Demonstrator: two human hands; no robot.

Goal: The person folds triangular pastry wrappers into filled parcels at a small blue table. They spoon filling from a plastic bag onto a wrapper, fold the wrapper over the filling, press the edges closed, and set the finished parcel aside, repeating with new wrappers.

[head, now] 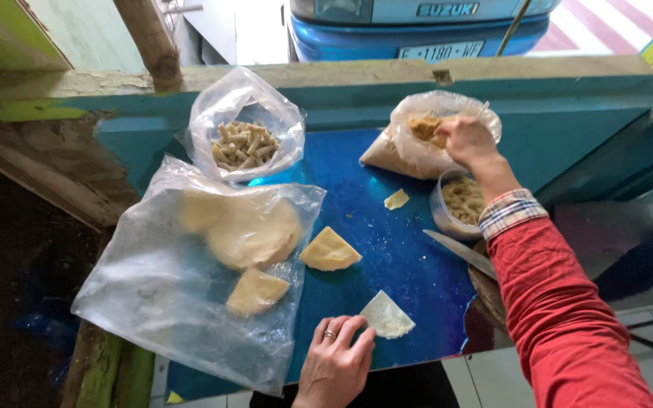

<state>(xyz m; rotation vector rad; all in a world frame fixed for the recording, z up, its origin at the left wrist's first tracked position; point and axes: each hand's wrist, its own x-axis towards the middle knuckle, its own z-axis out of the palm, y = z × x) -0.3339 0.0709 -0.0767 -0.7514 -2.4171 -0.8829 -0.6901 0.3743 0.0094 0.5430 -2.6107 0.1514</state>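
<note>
My left hand (335, 361) rests at the near edge of the blue board (387, 249), fingertips touching a pale triangular wrapper piece (387, 315). My right hand (468, 142), in a red sleeve with a checked cuff, reaches into a clear bag of brownish filling (417, 140) at the far right, fingers closed inside the bag's mouth; what it grips is hidden. A folded yellow triangle (329, 250) lies mid-board and a small scrap (396, 199) lies farther back.
A large clear bag (175, 295) with round yellow sheets covers the left. Behind it stands a bag of short pale sticks (245, 143). A plastic cup of filling (456, 204) and a knife (459, 251) lie right. A blue vehicle (417, 30) is beyond the ledge.
</note>
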